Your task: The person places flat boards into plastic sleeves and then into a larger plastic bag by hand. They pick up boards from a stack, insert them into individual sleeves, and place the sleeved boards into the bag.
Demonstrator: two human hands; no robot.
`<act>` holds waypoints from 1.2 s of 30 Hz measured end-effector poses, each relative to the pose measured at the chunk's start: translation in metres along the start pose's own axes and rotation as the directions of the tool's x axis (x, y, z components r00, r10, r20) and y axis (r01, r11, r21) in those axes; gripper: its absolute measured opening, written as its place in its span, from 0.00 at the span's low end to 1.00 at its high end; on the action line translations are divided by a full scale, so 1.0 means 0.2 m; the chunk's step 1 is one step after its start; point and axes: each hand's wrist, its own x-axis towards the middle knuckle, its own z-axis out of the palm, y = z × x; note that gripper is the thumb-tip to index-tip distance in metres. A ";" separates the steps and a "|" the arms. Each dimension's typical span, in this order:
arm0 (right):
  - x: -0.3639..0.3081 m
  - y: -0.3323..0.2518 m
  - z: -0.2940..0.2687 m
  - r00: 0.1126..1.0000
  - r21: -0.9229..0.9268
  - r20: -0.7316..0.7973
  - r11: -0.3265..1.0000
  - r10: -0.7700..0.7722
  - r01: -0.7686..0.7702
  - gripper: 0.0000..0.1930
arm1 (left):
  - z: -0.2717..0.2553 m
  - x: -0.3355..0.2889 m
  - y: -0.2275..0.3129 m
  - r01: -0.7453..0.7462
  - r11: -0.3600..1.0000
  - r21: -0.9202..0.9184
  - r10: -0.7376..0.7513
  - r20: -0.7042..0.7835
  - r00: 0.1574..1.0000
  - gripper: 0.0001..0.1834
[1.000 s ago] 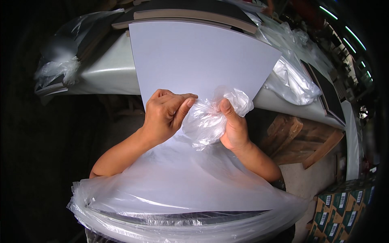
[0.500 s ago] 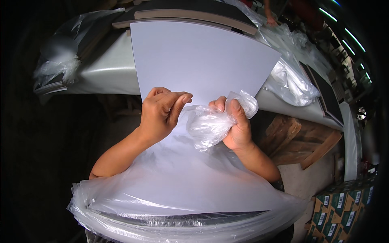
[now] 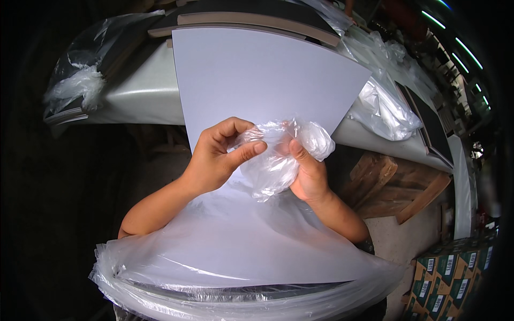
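Over the white sheet [image 3: 262,80], our right hand [image 3: 309,174] grasps bunched clear plastic film [image 3: 270,176]; our left hand [image 3: 214,155] touches it, grip we cannot tell.

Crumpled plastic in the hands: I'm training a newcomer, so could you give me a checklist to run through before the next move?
1. Right hand grips the crumpled plastic: ok, its thumb lies over the bunch.
2. Left hand has a firm hold: cannot tell; thumb and fingers are at the plastic's edge.
3. Plastic between the hands lies smooth: not ok, it is bunched and creased.
4. White sheet can be seen: ok, its far part shows beyond the hands.
5. Hands apart from the dark board: ok, it lies at the sheet's far end.
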 end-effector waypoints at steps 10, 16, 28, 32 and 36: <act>-0.01 0.01 -0.01 1.000 0.008 -0.019 1.000 0.018 -0.018 0.11 | -0.02 0.00 0.00 -0.365 0.670 0.647 0.365 0.142 0.920 0.11; -0.01 0.01 -0.04 0.997 0.026 -0.053 0.998 0.051 -0.050 0.10 | -0.01 0.02 0.00 -0.460 0.434 0.774 0.494 0.223 0.841 0.10; -0.01 -0.20 -0.06 0.944 -0.545 0.301 0.836 0.132 0.057 0.05 | -0.08 -0.03 0.00 0.365 0.928 -0.075 -0.335 0.257 0.906 0.24; 0.04 -0.37 -0.25 0.894 0.156 0.425 0.961 0.142 -0.227 0.09 | -0.22 0.00 -0.02 0.383 0.921 -0.079 -0.309 0.453 0.836 0.21; -0.02 -0.50 -0.39 0.972 -0.790 0.182 0.610 0.146 0.057 0.09 | -0.40 0.09 0.10 0.343 0.791 -0.506 -0.126 0.414 0.901 0.16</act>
